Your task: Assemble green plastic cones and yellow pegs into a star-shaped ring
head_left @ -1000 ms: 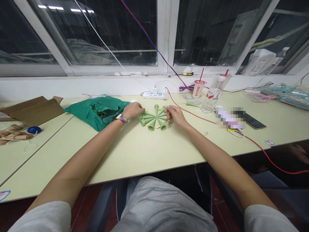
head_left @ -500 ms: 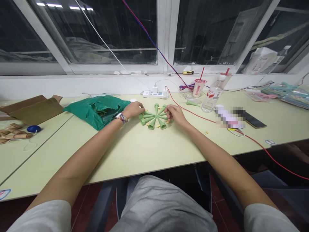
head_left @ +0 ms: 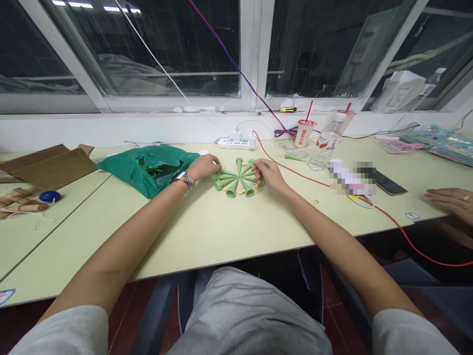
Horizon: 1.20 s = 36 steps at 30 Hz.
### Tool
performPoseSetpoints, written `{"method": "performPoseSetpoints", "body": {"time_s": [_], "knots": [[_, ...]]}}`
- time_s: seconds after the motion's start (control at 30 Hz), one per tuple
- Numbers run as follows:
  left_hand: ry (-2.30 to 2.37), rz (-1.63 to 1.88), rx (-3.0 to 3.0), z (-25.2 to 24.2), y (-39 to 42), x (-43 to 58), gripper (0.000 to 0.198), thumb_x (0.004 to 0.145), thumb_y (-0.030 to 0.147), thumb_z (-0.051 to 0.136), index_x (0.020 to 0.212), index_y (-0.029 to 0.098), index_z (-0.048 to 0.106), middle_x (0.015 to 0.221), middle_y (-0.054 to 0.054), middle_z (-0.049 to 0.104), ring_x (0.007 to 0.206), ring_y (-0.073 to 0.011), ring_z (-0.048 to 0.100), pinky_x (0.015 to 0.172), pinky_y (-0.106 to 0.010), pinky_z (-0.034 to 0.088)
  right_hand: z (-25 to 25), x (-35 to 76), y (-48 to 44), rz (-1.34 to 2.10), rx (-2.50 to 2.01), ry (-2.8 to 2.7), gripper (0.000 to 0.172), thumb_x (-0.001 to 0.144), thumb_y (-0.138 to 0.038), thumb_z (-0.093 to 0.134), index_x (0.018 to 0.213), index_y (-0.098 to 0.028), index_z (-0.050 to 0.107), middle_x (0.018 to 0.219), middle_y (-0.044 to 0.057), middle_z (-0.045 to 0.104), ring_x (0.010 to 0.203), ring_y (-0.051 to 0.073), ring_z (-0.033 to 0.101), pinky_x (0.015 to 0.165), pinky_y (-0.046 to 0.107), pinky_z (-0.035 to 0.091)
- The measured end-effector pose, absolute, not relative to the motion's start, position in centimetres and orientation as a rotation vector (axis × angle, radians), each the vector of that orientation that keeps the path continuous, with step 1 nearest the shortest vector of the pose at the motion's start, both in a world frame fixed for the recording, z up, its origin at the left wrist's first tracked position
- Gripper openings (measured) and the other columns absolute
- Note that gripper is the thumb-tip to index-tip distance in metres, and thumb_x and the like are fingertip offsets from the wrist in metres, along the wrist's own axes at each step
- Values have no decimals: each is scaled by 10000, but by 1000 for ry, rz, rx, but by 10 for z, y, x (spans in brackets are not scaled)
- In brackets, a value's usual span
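Several green cones (head_left: 232,189) lie on the table in a star, tips meeting in the middle and wide ends outward, with small yellow pieces (head_left: 242,192) between some of them. At the star's left edge is my left hand (head_left: 205,166), its fingers bent down on or close to a cone; what its fingertips hold, if anything, is hidden. My right hand (head_left: 268,173) is at the right edge, fingers curled together by the cones, their grip too small to make out. A torn green bag (head_left: 121,167) sits beside my left wrist.
Behind the star is a power strip (head_left: 238,143). To the right are a loose green cone (head_left: 294,157), a cup (head_left: 305,134), a bottle (head_left: 326,143), a phone (head_left: 389,184), a red cable and another person's hand (head_left: 451,197). Cardboard (head_left: 55,167) and wooden pieces (head_left: 22,204) lie left.
Another person's hand has come into view at the right edge of the table. My hands and the cones look almost unchanged.
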State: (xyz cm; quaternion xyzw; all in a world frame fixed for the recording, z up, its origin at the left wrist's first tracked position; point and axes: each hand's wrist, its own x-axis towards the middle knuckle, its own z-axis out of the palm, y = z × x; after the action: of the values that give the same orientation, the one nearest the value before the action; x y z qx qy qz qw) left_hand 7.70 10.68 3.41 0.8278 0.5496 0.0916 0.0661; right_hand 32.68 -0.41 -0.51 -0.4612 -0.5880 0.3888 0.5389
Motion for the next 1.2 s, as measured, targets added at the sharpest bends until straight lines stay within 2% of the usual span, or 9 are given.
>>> {"method": "performPoseSetpoints", "body": {"time_s": [0.07,0.2,0.33,0.5,0.67,0.93,1.2], "knots": [[1656,269,2497,35,106,77,363,850,360,603,1051,178,844,1101,-123,819,996,-288,741,877,-309,540,-6,332,0,776,-1178,-1456,386,1012,-544,533,801,-230,608,608,-21,564,529,148,531,555,269,436],[1671,272,2491,35,107,77,376,842,381,604,1066,197,844,1084,-118,821,1007,-296,741,881,-318,545,-5,353,12,266,-1410,-1539,221,978,-329,557,781,-234,585,696,12,619,676,189,546,677,298,406],[1689,300,2484,35,107,77,372,856,382,597,1068,196,840,1067,-121,822,1008,-308,745,899,-337,549,-4,382,24,84,-1559,-1430,177,951,-258,527,810,-224,629,717,34,644,702,210,542,701,317,389],[1698,313,2476,38,106,77,369,873,378,594,1078,190,836,1085,-124,820,1034,-310,743,914,-338,546,-6,407,24,270,-1546,-1580,140,851,-208,584,805,-190,715,801,52,730,767,211,615,757,321,441],[1709,326,2465,39,105,77,361,862,376,607,1079,202,836,1086,-111,818,1036,-302,742,901,-322,545,-1,408,14,521,-1459,-1878,217,774,-204,693,965,-186,794,998,59,788,811,189,670,777,303,490],[1692,331,2500,35,108,77,377,862,375,590,1071,179,836,1148,-132,808,1036,-309,739,907,-336,545,5,400,5,692,-1454,-1950,238,734,-258,808,961,-188,808,946,48,773,802,187,677,727,288,495],[1696,276,2499,35,107,77,379,882,375,582,1085,172,828,1145,-134,810,1045,-305,739,879,-316,536,5,398,5,703,-1427,-1969,227,740,-311,828,932,-192,807,921,37,775,794,180,661,717,287,487]]}}
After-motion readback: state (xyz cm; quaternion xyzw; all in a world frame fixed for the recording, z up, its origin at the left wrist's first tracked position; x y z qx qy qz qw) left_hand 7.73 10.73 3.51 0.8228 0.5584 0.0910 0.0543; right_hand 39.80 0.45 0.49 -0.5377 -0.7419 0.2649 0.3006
